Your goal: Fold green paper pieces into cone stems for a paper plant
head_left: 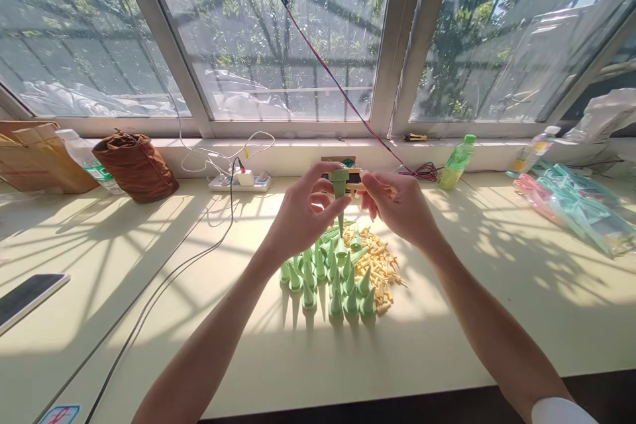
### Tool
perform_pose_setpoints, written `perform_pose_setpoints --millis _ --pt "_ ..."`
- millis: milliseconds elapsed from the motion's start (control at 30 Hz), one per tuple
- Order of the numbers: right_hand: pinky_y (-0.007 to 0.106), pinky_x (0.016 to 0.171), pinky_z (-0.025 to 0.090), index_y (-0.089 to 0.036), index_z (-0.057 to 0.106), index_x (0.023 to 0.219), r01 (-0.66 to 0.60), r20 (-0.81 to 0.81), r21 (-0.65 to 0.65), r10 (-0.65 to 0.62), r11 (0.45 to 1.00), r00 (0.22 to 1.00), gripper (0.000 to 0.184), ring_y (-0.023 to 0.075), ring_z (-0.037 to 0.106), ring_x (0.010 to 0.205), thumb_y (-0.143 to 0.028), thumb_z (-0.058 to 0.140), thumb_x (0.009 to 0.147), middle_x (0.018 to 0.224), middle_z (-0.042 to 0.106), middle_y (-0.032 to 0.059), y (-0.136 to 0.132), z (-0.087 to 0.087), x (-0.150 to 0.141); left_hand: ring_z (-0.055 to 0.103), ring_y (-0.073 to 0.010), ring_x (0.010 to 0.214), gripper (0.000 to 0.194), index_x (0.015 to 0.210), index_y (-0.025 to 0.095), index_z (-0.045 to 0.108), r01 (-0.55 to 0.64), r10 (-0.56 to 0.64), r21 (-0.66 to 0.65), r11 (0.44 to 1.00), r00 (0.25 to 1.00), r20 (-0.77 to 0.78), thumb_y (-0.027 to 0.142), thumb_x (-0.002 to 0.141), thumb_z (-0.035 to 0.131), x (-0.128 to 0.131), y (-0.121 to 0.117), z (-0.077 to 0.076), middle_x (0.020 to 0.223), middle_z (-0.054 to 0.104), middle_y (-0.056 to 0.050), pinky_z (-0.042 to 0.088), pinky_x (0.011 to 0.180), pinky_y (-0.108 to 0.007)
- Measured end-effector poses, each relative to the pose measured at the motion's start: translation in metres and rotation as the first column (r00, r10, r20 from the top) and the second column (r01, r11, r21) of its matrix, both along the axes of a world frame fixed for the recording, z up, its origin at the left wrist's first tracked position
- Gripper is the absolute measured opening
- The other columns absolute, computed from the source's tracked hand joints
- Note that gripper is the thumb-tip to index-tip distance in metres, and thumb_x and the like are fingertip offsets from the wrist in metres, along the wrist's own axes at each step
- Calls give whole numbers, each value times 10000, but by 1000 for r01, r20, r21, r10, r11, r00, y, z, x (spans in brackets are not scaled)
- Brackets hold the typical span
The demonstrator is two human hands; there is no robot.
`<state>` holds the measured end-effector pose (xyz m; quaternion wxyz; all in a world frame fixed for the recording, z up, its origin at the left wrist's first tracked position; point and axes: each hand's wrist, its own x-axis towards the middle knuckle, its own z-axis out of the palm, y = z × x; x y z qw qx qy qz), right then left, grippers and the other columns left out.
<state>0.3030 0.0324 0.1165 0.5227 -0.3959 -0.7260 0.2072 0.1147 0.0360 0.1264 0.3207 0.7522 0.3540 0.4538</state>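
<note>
Green cones crowd the pale table at the centre of the frame; that table is the largest thing I have, running across the whole lower half. Next in size comes the window above it. The cones stand close together, mostly points up, with some lying tipped over at the back of the cluster. I judge things to be partway along: many cones are standing, yet loose pieces remain, and I cannot tell whether anything sits inside the upright ones.

Above the cluster, my left hand is closed, thumb against fingers, on the held cone, wide end up and point down. My right hand is beside it, fingertips nearly together; whether they pinch anything, I cannot make out. Smallest are the tan pieces, loosely heaped against the cones' right side.
</note>
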Motion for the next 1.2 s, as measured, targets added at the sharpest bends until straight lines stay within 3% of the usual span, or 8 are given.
perform_pose_setpoints --millis 100,167,367,567,800,967,1100,1200 --pt "259 526 490 -187 652 884 -34 -42 -6 34 999 999 293 125 612 549 -479 632 890 695 668 7 2 -1 1 602 -85 538 393 1194 243 544 -8 8 7 1000 1000 3 285 828 681 -3 2 -1 892 659 -22 501 443 -181" --pt "275 574 526 -194 649 969 -44 -38 10 44 999 998 294 145 646 636 -459 691 848 784 688 23 3 -2 2 597 -83 532 391 1191 241 543 -1 1 7 1000 1000 9 281 828 683 -4 4 -1 889 662 -19 508 449 -185" --pt "266 523 499 -191 620 878 -74 -32 -21 73 997 997 295 116 595 522 -485 627 889 701 656 -2 2 -3 -1 591 -83 530 407 1186 247 542 21 -21 7 1000 1000 12 258 812 703 -3 2 0 878 663 -11 492 432 -176" --pt "255 500 437 -182 578 677 -28 51 -21 29 999 998 451 99 544 433 -507 474 972 540 595 -14 1 -1 0 617 -93 553 380 1187 244 548 12 -11 24 1000 999 -40 284 831 676 -3 -1 3 922 677 -30 496 444 -185" --pt "277 563 525 -204 627 990 -47 -4 1 47 999 999 299 139 640 607 -469 673 858 810 679 18 4 -4 3 603 -90 540 370 1168 248 550 -15 16 45 999 999 -31 284 823 677 -5 4 0 889 680 -19 497 446 -187" --pt "268 536 505 -192 605 887 -83 -4 -33 83 996 997 300 125 609 534 -492 614 897 715 649 0 2 -3 -1 609 -94 552 379 1166 237 551 -13 14 29 999 999 -40 284 815 688 -3 2 0 889 682 -21 490 451 -186" --pt "254 508 444 -191 564 705 -41 79 -39 44 998 996 445 118 560 452 -548 477 956 524 567 -25 0 -1 -2 599 -87 547 360 1163 232 554 1 1 40 999 999 -50 292 829 674 -1 0 0 894 689 -25 482 459 -182" --pt "255 518 439 -188 561 678 -14 102 -22 16 1000 995 489 112 545 426 -560 435 970 480 544 -31 0 -1 -1 599 -86 541 364 1157 237 559 21 -21 11 1000 999 -32 301 823 687 -2 1 0 890 686 -25 478 442 -176"
